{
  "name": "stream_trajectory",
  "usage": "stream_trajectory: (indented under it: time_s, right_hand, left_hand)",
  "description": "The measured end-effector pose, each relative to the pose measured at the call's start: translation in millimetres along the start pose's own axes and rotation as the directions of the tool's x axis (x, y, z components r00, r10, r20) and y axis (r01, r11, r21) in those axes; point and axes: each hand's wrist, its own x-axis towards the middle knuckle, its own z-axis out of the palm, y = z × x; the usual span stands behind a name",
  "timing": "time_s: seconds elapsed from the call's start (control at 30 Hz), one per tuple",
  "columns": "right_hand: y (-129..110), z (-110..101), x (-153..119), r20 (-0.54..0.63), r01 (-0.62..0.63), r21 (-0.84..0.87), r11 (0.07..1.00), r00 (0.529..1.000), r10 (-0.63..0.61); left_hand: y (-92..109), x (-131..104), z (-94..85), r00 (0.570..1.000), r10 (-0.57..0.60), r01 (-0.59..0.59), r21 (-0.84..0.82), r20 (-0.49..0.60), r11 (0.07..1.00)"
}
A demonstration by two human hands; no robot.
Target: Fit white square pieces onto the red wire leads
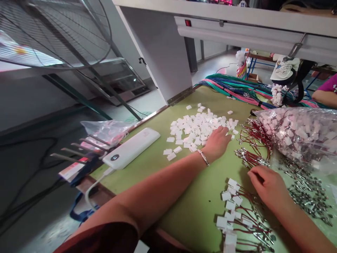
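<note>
My left hand (216,143), with a bracelet at its wrist, reaches to the right edge of a spread of white plastic connectors (196,125). Its fingertips are bent down among the pieces, and whether they hold one is hidden. My right hand (267,182) has its thumb and fingers pinched together beside a bundle of dark red wires with metal ends (251,158); anything between the fingertips is too small to make out. Below it, white connectors with red wires attached (230,205) lie in a rough column on the green table (189,196).
A clear bag of white connectors (300,130) and loose metal terminals (308,196) lie at right. Long coloured cables (231,88) cross the back. A white power bank (131,148) is at left, near a fan (55,35). Other people are partly visible at back right.
</note>
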Motion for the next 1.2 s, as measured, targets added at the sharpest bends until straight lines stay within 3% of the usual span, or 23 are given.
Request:
stream_trajectory:
  time_s: [0.07,0.13,0.23,0.3,0.4,0.5,0.57,0.6,0.67,0.73,0.83,0.93,1.03,1.13,1.2]
  right_hand:
    - [6,3,4,-0.049,-0.041,-0.212,0.976,0.998,0.031]
    - [9,8,6,-0.015,-0.037,-0.374,0.927,0.999,0.034]
    - [8,15,6,0.031,-0.007,-0.448,0.894,0.999,0.023]
    - [8,15,5,0.003,-0.016,-0.399,0.917,1.0,0.019]
    - [12,11,4,-0.085,-0.023,-0.174,0.985,0.996,0.008]
    - [15,4,4,-0.132,-0.051,0.057,0.997,0.99,0.058]
    - [15,1,3,-0.12,-0.083,0.142,0.986,0.988,0.1]
    - [14,0,3,-0.114,-0.089,0.165,0.982,0.988,0.109]
    - [12,-2,3,-0.118,-0.082,0.181,0.98,0.987,0.105]
    - [10,-2,2,-0.139,-0.071,0.177,0.982,0.986,0.096]
    - [9,-3,2,-0.148,-0.07,0.185,0.98,0.984,0.098]
    - [7,-4,1,-0.087,-0.095,0.227,0.969,0.989,0.118]
    - [4,-4,1,0.022,-0.179,0.306,0.935,0.983,0.181]
    - [0,-7,3,0.11,-0.276,0.399,0.875,0.961,0.253]
    - [-1,-8,4,0.167,-0.341,0.433,0.834,0.94,0.298]
  left_hand:
    - [4,-2,-0.9,0.997,0.033,-0.034,0.013,0.072,0.999]
    - [8,-5,-4.8,0.989,0.006,-0.008,0.012,0.148,1.0]
    - [11,-10,-9.9,0.98,-0.082,0.079,0.024,0.183,0.997]
    - [10,-11,-11.1,0.972,-0.127,0.124,0.028,0.195,0.992]
    - [5,-12,-12.1,0.968,-0.161,0.165,-0.004,0.194,0.986]
    - [5,-12,-16.4,0.977,-0.191,0.207,-0.217,0.095,0.954]
    - [12,-14,-20.3,0.963,-0.246,0.267,-0.501,0.108,0.823]
    - [17,-16,-21.7,0.95,-0.264,0.308,-0.649,0.168,0.696]
    - [28,-21,-22.2,0.905,-0.203,0.423,-0.839,0.374,0.341]
    - [37,-25,-19.9,0.87,-0.099,0.489,-0.87,0.483,0.052]
    - [44,-28,-15.5,0.836,-0.051,0.53,-0.827,0.547,-0.19]
    - [44,-29,-14.0,0.828,-0.029,0.519,-0.787,0.559,-0.334]
    - [44,-30,-13.3,0.842,0.038,0.507,-0.765,0.538,-0.396]
    - [45,-31,-12.5,0.859,0.087,0.497,-0.783,0.504,-0.374]
    - [45,-31,-13.8,0.873,0.105,0.483,-0.821,0.475,-0.305]
